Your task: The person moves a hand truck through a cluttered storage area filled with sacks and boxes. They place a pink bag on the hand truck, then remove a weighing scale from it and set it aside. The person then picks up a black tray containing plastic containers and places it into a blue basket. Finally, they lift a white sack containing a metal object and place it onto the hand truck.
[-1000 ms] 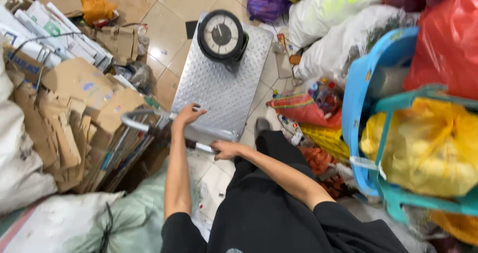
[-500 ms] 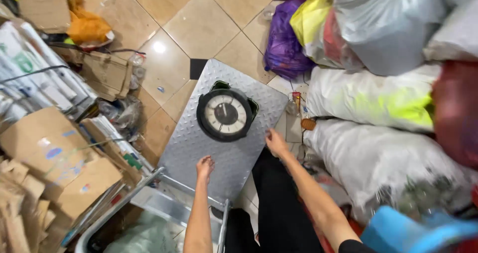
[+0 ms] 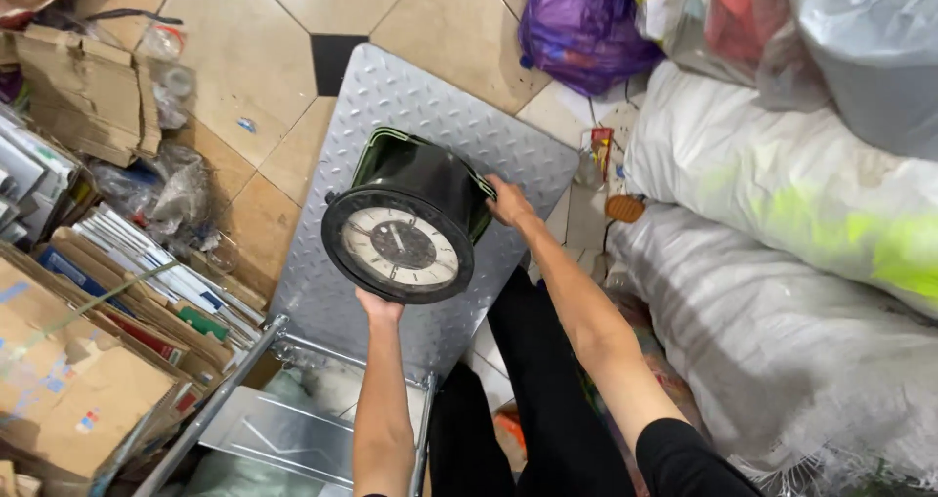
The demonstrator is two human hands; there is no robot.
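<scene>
As both hands grip it | scale head (image 3: 405,225): black, round white dial

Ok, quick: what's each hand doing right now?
Left hand: closed on the lower rim of the scale dial.
Right hand: gripping the dial's right side.

A scrap and recycling collection room, indoors on a beige tiled floor (image 3: 244,38). At its centre lies a platform weighing scale (image 3: 430,145) with a checker-plate metal deck and a round dial head. Left of the scale, flattened cardboard (image 3: 83,86) and bundled papers and books (image 3: 147,272) are stacked. Right of it, bulging white sacks (image 3: 782,214) are piled high, with a purple plastic bag (image 3: 581,18) just beyond its far corner.
</scene>
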